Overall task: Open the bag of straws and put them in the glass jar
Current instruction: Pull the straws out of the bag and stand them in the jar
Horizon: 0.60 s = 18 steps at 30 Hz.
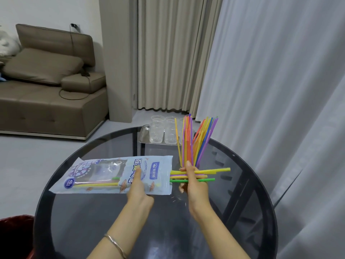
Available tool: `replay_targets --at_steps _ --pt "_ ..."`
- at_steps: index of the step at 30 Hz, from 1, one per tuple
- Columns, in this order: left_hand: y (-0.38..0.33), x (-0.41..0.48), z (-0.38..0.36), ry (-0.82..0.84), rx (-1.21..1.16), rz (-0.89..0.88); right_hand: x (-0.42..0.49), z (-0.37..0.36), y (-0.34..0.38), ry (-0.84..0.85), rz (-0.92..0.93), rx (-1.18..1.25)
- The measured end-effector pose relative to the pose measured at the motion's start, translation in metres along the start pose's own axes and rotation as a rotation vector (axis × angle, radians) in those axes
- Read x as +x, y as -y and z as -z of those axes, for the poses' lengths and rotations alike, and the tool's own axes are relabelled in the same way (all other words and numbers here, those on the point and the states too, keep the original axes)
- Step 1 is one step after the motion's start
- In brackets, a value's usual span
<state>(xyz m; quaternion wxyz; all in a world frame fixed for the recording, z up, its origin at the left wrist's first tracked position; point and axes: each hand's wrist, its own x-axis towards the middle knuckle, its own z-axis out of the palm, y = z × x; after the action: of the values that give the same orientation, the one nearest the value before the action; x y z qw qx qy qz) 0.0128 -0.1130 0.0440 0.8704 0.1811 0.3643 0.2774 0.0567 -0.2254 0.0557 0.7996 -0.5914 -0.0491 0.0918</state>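
At the far left a brown sofa (46,90) is seen against the wall, and a red bin (15,236) is cut off by the lower left corner. A round dark glass table (93,221) fills the foreground.

Above its left half a pale blue bag (104,176) is held flat, with its opened mouth turned to the right. The bag is gripped near its right end by the left hand (138,187), the thumb pressed on top and the fingers hidden beneath. A thin bracelet (115,243) is worn on that wrist. Through the bag's clear window 2 straws, 1 yellow (97,184) and 1 green (115,178), can be made out inside.

Behind, at the table's far edge, clear cups (156,131) are set on a metal tray (144,130).

From the bag's mouth a horizontal bunch of straws (218,170), yellow, purple and green, is held out to the right; it is clasped by the right hand (194,184), whose fingers are curled round it. Just behind this hand a fan of upright straws (194,141) is seen. Their lower ends are covered by the hand, so the jar cannot be made out.

Beige curtains (168,53) and white sheer curtains (280,90) are hung at the back and right.
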Motion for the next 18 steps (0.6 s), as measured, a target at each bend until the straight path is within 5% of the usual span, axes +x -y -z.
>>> replay_targets --at_steps 18 --pt "0.000 0.005 -0.007 0.011 0.005 0.036 0.022 0.016 0.029 -0.234 0.149 -0.027"
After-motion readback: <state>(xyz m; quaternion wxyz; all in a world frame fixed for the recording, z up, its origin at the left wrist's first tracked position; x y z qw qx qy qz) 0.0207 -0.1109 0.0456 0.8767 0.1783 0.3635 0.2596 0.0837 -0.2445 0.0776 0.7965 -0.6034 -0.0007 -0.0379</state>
